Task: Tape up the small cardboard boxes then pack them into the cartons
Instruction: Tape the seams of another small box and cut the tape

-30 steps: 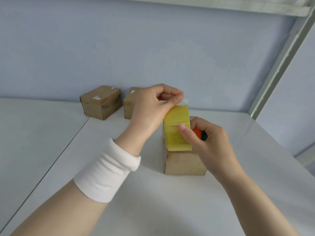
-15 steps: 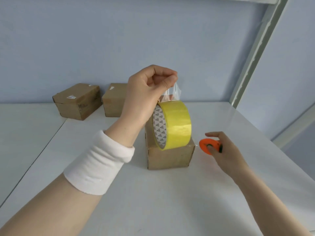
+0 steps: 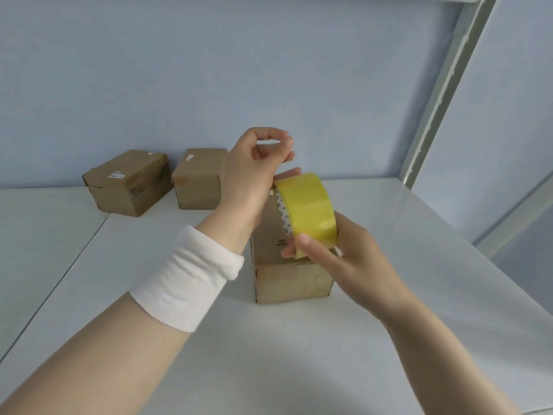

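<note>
Right hand (image 3: 344,259) has come back from the desk's right side and now grips the yellow tape roll (image 3: 308,211) at its lower rim, thumb on the outer face and fingers behind. Left hand (image 3: 254,175), with a white wristband (image 3: 185,277) on the wrist, is curled above the roll, one digit touching its top edge. Whether it pinches a tape end I cannot tell. The roll is held just over the small cardboard box (image 3: 293,280) at mid-desk (image 3: 269,354). At the far edge sit a far-left box (image 3: 128,184) and a neighbour box (image 3: 199,178).
</note>
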`<action>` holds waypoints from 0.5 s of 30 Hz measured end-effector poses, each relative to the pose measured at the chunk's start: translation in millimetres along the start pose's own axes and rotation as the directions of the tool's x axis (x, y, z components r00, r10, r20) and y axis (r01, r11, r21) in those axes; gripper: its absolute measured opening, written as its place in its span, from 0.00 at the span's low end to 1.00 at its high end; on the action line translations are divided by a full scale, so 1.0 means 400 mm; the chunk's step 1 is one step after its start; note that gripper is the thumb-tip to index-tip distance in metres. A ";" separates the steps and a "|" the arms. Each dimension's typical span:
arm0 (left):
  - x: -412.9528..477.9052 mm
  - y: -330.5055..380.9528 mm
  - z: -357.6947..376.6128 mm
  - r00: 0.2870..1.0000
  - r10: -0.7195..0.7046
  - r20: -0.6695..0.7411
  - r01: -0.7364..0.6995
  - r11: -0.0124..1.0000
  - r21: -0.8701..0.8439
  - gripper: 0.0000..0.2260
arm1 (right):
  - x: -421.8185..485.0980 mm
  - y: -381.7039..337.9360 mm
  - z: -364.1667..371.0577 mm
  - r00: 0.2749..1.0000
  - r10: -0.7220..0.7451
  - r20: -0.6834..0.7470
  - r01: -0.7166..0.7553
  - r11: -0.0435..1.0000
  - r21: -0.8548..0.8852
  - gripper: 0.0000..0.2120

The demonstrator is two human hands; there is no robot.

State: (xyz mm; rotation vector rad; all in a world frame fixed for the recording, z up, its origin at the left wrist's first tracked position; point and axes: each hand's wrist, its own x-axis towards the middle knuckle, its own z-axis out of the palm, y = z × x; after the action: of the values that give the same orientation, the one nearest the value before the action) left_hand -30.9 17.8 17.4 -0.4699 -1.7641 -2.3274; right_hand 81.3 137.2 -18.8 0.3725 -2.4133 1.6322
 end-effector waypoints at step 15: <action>0.159 -0.177 -0.101 0.884 -0.444 0.147 0.295 0.774 0.560 0.09 | 0.150 0.014 0.062 0.927 0.260 -0.269 -0.195 0.949 0.246 0.16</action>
State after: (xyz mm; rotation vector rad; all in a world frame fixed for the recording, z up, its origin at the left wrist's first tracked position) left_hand -119.4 1.4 -33.8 -0.3777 -2.7363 -1.9094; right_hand 21.8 110.5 -14.4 -0.1284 -2.1242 1.8983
